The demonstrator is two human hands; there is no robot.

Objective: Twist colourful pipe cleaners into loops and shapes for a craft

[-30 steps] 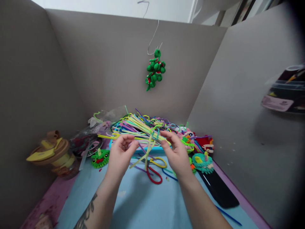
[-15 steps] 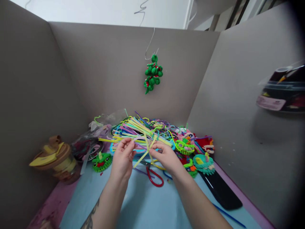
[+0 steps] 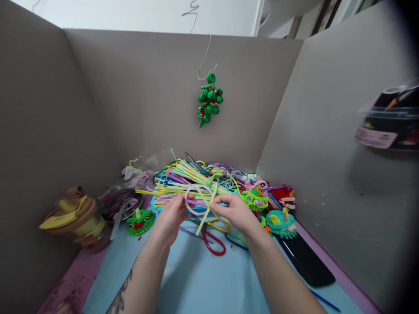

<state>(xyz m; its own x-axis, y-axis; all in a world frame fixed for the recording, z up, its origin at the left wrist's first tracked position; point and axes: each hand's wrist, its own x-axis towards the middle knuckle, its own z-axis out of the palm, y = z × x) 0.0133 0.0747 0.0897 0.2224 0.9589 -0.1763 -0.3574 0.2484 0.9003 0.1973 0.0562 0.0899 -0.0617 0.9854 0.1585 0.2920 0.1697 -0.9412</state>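
Between my hands is a lilac pipe cleaner ring (image 3: 195, 213), with a straight purple piece running across it. My left hand (image 3: 174, 216) pinches the ring at its left side. A pale yellow pipe cleaner (image 3: 203, 220) crosses the ring's right side, and the thumb and finger of my right hand (image 3: 231, 211) are closed on it there. Exactly how the yellow strands cross or twist is too small to make out. Just below lie scissors (image 3: 214, 244) with one red and one yellow handle loop, their blades partly hidden behind my left hand.
A large pile of coloured pipe cleaners (image 3: 183, 174) lies behind my hands. A green fuzzy figure (image 3: 140, 222) sits left; a teal one (image 3: 281, 224) rests by a black phone-like slab (image 3: 306, 257). A brown-yellow container (image 3: 83, 218) stands far left. Green ornaments (image 3: 210, 100) hang on the back wall.
The lilac ring has turned toward me and now shows as a round loop. My right hand has shifted slightly right with the yellow pipe cleaner, and its free end now points lower.
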